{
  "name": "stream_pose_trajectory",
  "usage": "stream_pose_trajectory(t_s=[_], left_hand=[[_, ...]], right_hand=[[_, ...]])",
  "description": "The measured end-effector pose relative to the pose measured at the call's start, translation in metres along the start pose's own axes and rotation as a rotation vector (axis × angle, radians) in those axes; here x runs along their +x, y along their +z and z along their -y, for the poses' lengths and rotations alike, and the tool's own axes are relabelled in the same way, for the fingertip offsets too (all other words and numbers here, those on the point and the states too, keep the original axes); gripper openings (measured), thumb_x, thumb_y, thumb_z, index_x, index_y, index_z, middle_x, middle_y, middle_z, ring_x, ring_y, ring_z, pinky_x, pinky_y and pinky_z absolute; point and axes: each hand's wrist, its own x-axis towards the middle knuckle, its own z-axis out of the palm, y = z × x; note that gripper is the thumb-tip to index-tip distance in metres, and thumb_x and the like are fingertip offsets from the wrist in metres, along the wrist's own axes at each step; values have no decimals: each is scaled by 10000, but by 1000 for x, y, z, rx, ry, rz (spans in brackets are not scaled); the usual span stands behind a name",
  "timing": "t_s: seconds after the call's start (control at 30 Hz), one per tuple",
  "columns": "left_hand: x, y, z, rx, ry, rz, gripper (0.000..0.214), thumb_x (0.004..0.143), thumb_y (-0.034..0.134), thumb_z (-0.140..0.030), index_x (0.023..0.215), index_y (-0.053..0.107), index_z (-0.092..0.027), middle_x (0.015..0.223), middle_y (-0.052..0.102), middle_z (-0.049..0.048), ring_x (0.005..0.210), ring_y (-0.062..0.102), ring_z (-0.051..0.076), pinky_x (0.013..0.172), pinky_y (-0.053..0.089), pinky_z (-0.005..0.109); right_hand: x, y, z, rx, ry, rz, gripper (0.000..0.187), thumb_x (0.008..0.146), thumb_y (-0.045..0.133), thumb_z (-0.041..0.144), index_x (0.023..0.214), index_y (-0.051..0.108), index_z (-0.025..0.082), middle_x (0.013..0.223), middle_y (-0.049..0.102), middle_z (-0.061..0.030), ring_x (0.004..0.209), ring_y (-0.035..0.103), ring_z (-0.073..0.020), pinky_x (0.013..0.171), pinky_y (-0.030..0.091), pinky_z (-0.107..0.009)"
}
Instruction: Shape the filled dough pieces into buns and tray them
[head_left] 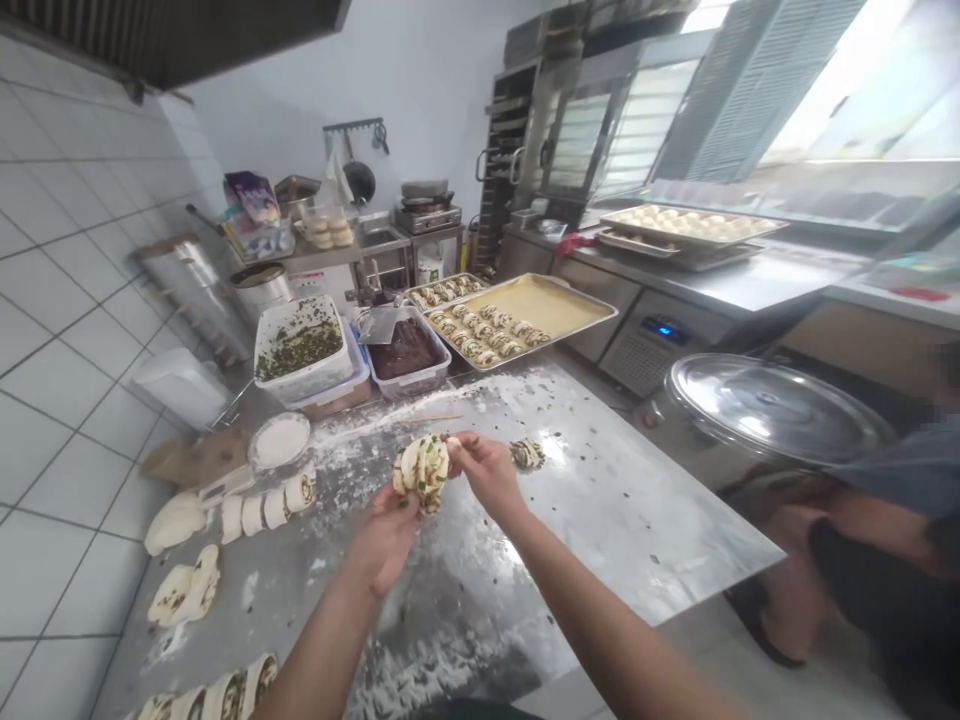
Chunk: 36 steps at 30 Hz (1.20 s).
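Observation:
Both my hands hold a piece of rolled dough with green filling above the floured steel table. My left hand grips it from below, fingers closed on its lower end. My right hand pinches its upper right end. A shaped dough twist lies on the table just right of my right hand. A thin wooden stick lies beyond the dough.
Cut dough rolls and more pieces lie at left by the tiled wall. Tubs of green filling and dark paste stand behind, beside a baking tray of shaped buns. A lidded steel pot and another person are at right.

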Motion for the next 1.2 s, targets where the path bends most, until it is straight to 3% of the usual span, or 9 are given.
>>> stream_pose_trajectory(t_s=[0.2, 0.33, 0.43, 0.5, 0.63, 0.77, 0.9, 1.07, 1.2], left_hand=[[27, 22, 36, 8, 185, -217, 365, 676, 691, -391, 956, 585, -182, 923, 623, 33, 893, 580, 164, 760, 451, 237], [34, 22, 51, 283, 308, -327, 371, 731, 621, -424, 1019, 593, -192, 1023, 601, 60, 1007, 549, 226, 807, 459, 280], [37, 15, 56, 562, 515, -233, 225, 747, 616, -347, 919, 659, -209, 1245, 505, 60, 1197, 423, 251, 999, 351, 301], [40, 6, 60, 713, 539, -22, 188, 743, 620, -306, 897, 681, -216, 1314, 459, 57, 1239, 376, 261, 1066, 270, 328], [55, -11, 86, 834, 378, 306, 161, 748, 605, -252, 879, 691, -216, 1286, 504, 74, 1233, 395, 256, 1091, 225, 368], [90, -18, 129, 672, 232, 162, 56, 704, 644, -220, 723, 606, -185, 1182, 553, 103, 1109, 512, 241, 983, 378, 373], [144, -12, 159, 538, 220, 119, 481, 617, 653, -75, 1064, 513, -186, 1207, 513, 110, 1105, 510, 208, 964, 393, 346], [205, -12, 177, 789, 287, 259, 499, 568, 527, 49, 1013, 604, -162, 1176, 557, 92, 1160, 456, 203, 1072, 249, 353], [215, -23, 189, 904, 292, 274, 477, 587, 505, 29, 1010, 605, -166, 1224, 535, 81, 1180, 443, 207, 1070, 257, 384]], right_hand=[[-44, 12, -29, 100, 236, -9, 371, 723, 611, 533, 672, 603, 166, 447, 578, 2, 396, 517, -115, 445, 423, -237], [-58, 7, -34, 346, 391, -1, 361, 702, 656, 497, 679, 615, 140, 549, 618, -23, 472, 545, -99, 477, 422, -207], [-56, -14, -35, 476, 511, 46, 382, 697, 654, 509, 745, 631, 130, 683, 646, -51, 582, 598, -121, 496, 443, -207], [-54, -31, -41, 477, 611, 51, 400, 722, 617, 531, 772, 630, 134, 700, 637, -47, 599, 603, -122, 488, 447, -206], [-52, -63, -77, 365, 775, -18, 356, 726, 636, 481, 775, 624, 129, 656, 613, -27, 547, 577, -96, 450, 413, -181], [-40, -87, -124, 286, 747, -109, 318, 717, 648, 445, 805, 614, 142, 704, 630, -31, 553, 576, -90, 443, 394, -170], [-4, -104, -160, 6, 620, -130, 222, 764, 587, 367, 864, 592, 168, 734, 635, -17, 577, 575, -92, 484, 421, -182], [35, -120, -187, -417, 671, -87, 196, 793, 505, 321, 683, 555, 166, 570, 589, -24, 485, 553, -128, 491, 428, -240], [36, -137, -191, -679, 708, -3, 203, 673, 653, 326, 601, 541, 173, 465, 533, -10, 499, 559, -159, 511, 384, -243]])
